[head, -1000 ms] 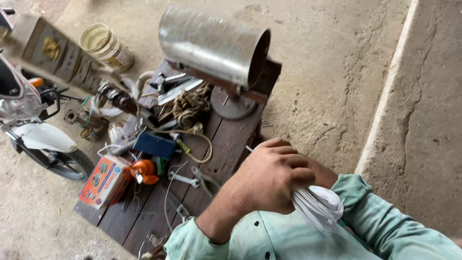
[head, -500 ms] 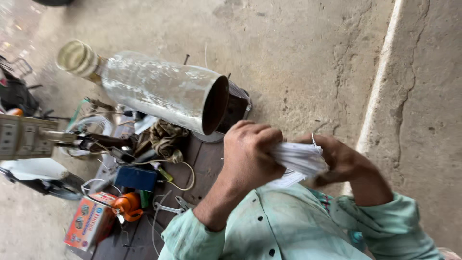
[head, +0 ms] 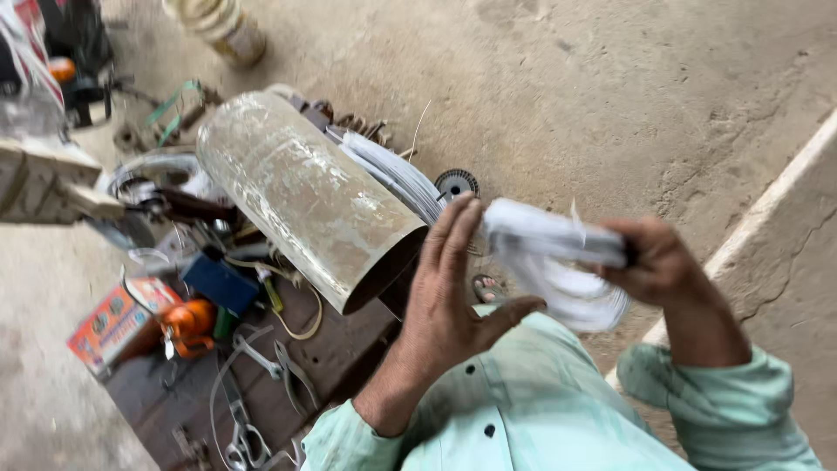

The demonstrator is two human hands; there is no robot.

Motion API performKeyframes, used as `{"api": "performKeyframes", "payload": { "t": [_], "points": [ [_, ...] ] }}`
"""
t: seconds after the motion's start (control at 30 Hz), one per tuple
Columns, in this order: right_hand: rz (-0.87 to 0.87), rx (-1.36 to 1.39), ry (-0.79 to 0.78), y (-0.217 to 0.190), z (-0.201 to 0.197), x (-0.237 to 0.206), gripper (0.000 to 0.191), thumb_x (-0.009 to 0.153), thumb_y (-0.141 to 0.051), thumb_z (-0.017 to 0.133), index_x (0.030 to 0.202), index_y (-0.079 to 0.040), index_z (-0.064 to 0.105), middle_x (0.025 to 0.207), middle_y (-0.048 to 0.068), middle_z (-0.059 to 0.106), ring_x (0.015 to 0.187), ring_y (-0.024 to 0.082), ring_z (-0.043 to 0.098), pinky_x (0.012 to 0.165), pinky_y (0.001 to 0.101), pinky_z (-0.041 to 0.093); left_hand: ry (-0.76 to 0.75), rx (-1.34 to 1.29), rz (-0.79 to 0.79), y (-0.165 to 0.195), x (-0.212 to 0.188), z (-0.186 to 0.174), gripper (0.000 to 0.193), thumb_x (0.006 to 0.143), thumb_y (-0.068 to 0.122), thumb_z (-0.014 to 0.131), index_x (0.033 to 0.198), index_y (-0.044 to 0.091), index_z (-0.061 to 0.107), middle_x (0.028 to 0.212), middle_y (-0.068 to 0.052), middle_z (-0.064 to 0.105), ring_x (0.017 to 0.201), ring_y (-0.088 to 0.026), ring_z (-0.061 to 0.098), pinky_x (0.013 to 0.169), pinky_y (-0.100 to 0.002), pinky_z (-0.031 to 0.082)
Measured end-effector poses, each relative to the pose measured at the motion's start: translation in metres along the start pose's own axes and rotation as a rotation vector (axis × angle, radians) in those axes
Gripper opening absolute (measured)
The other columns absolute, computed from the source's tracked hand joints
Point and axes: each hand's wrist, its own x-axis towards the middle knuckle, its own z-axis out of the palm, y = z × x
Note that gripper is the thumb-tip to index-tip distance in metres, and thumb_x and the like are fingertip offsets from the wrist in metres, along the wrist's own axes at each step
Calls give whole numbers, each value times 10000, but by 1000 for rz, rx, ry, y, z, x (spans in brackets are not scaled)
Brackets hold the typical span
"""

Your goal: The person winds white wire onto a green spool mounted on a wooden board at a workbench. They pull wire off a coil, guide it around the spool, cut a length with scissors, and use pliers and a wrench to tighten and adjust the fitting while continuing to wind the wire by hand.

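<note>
Fingers of the right hand (head: pixel 663 262) are wrapped tight around one end of a bundle of white wire (head: pixel 558 266), a looped hank that sags below the fist and stretches toward the other hand. Opposite it, the left hand (head: pixel 453 296) is spread flat, fingers straight and apart, palm pressed to the near end of the bundle; its grip is not closed on anything. The bundle hangs in the air between the two hands, above the pale green shirt (head: pixel 532 410) and in front of the person's chest.

Judging by how it lies, the wire is already gathered into loops, yet the strands look loose and uneven and no tie or binding shows on them, so the coil seems formed but not secured.

Just left of the open hand, a large dull metal cylinder (head: pixel 305 201) lies on its side across a dark wooden table (head: pixel 340 349) set low on the concrete floor (head: pixel 567 87). More white strands (head: pixel 392 174) lie behind the cylinder. Further out on the table are pliers (head: pixel 279 366), an orange tool (head: pixel 187 323), a blue box (head: pixel 218 281) and a small printed carton (head: pixel 113 323). A plastic jar (head: pixel 222 26) stands well apart on the floor.
</note>
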Motion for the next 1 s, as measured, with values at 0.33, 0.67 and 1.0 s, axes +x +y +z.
{"api": "performKeyframes", "payload": {
  "t": [0.33, 0.67, 1.0],
  "points": [
    [-110, -712, 205, 47, -17, 197, 202, 942, -174, 763, 1005, 13, 717, 679, 61, 608, 626, 114, 571, 551, 325, 464, 49, 349, -335, -6, -13, 35, 512, 885, 143, 812, 1342, 41, 605, 1470, -160, 556, 1383, -368, 572, 1087, -450, 532],
    [-436, -863, 151, 139, 86, 247, 202, 933, -162, 744, 1114, -82, 705, 734, 126, 698, 624, 295, 706, 589, 449, 558, -34, 362, -410, 7, -9, 25, 360, 857, 188, 833, 1170, 74, 694, 1465, -131, 565, 1407, -348, 542, 1098, -473, 499],
    [74, -572, -337, 187, 90, 268, 185, 889, -135, 755, 1055, -83, 690, 848, 101, 742, 801, 249, 734, 737, 389, 601, -57, 330, -433, 10, -7, 20, 337, 841, 217, 839, 1137, 104, 725, 1435, -103, 593, 1385, -332, 553, 1117, -487, 469]
  ]
}}
